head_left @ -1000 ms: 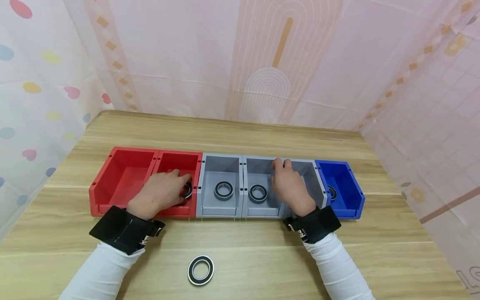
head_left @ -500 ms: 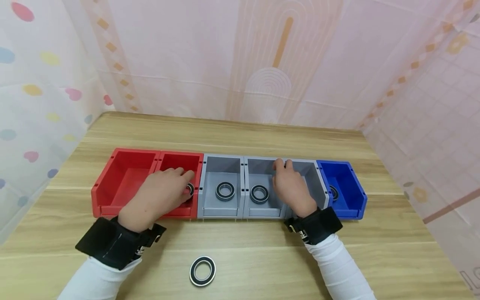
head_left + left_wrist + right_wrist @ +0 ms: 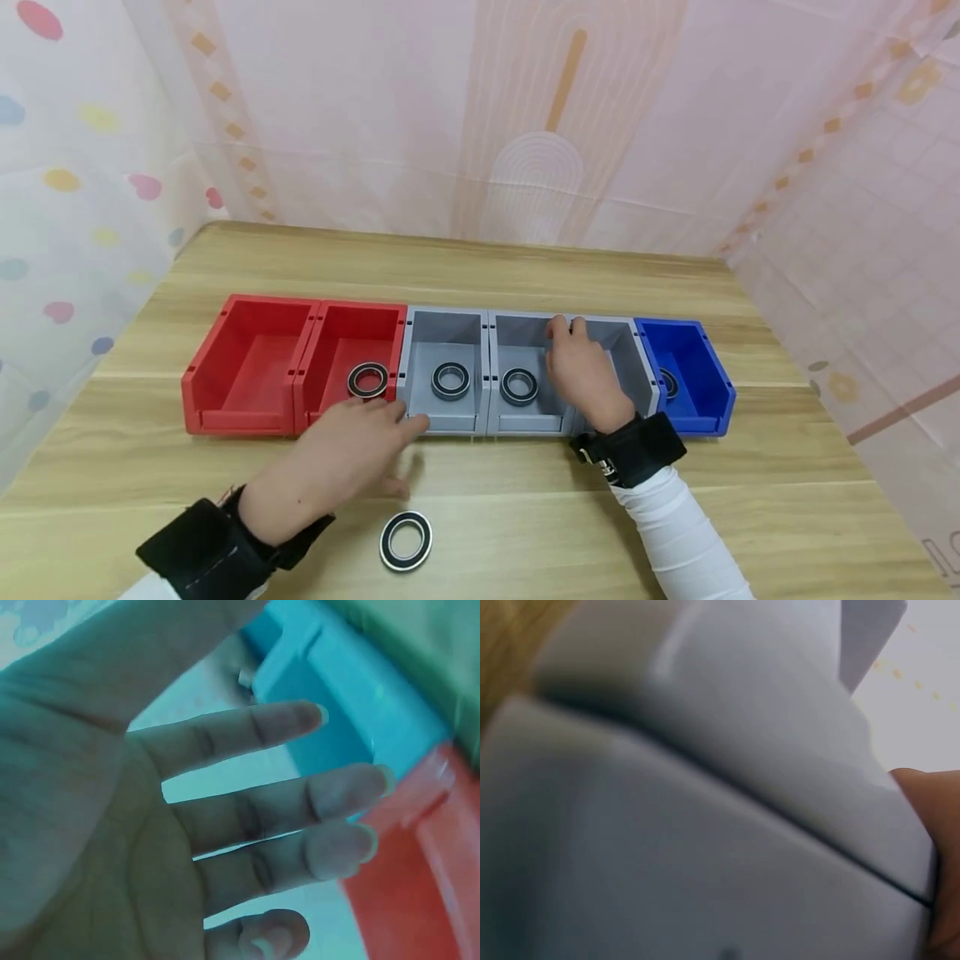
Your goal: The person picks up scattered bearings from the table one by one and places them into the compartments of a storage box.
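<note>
Near the front edge of the table, a loose ring lies flat on the wood grain, just beside the left hand. That hand hovers low over the boards between the ring and the row of bins, fingers straight and spread, holding nothing; the left wrist view shows the same bare, splayed fingers with the bins' fronts beyond them.

Six open-topped bins stand wall to wall across the middle of the table, parallel to its front edge. From the left end they run: an empty red bin, a second red bin, three grey bins, and a blue bin at the right end. They are moulded plastic, boxy, with low cut-down fronts that make reaching in easy.

The right hand rests on the wall between the second and third grey bins, its fingertips hooked over the back rim, apparently steadying the row. The right wrist view shows only blurred grey plastic close up.

One ring sits in the second red bin, one in the first grey, one in the second grey, and one shows partly in the blue. Each is a flat metal ring with a dark band, like a sealed bearing.
</note>
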Tool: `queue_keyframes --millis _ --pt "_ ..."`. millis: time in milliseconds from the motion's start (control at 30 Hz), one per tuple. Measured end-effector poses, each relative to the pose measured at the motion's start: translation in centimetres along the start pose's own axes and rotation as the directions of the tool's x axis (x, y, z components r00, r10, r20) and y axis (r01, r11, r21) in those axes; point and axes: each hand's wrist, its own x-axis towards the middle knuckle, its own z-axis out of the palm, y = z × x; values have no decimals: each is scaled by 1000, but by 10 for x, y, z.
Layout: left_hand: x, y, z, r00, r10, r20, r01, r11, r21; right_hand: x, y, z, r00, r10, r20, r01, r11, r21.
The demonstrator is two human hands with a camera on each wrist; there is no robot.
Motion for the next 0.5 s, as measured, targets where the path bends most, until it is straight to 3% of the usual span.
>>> queue_keyframes --millis 100,233,500 --pt "-2 12 7 994 -13 111 18 999 -47 0 1 -1 1000 -16 -8 16 1000 -3" --pt "-4 23 16 978 0 209 26 992 -120 0 1 0 1000 -19 -6 19 1000 1" --pt "-8 27 31 977 76 198 -39 982 -186 1 -1 -2 999 12 33 -13 1000 19"
